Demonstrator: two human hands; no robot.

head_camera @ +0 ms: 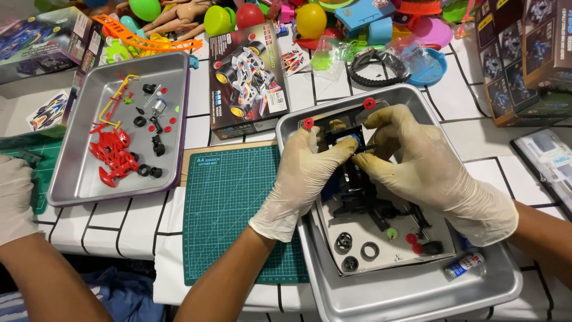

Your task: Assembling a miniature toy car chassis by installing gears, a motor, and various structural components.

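Note:
Both my hands wear pale latex gloves and meet over a metal tray [411, 292] at the right. My left hand [307, 179] and my right hand [411, 164] together grip a black toy car chassis [351, 179] with a small blue part between the fingertips. Two red rollers, one [308, 123] and the other [369, 102], sit at the chassis's far end. Below it in the tray lie black tyres [344, 241], a green piece [391, 233], red pieces [412, 239] and a small tube [465, 265].
A green cutting mat [226, 203] lies left of the tray. A second metal tray [77, 173] holds red and black parts. A model car box [247, 74] stands behind. Another person's gloved hand [15, 200] is at the far left. Toys and boxes crowd the back.

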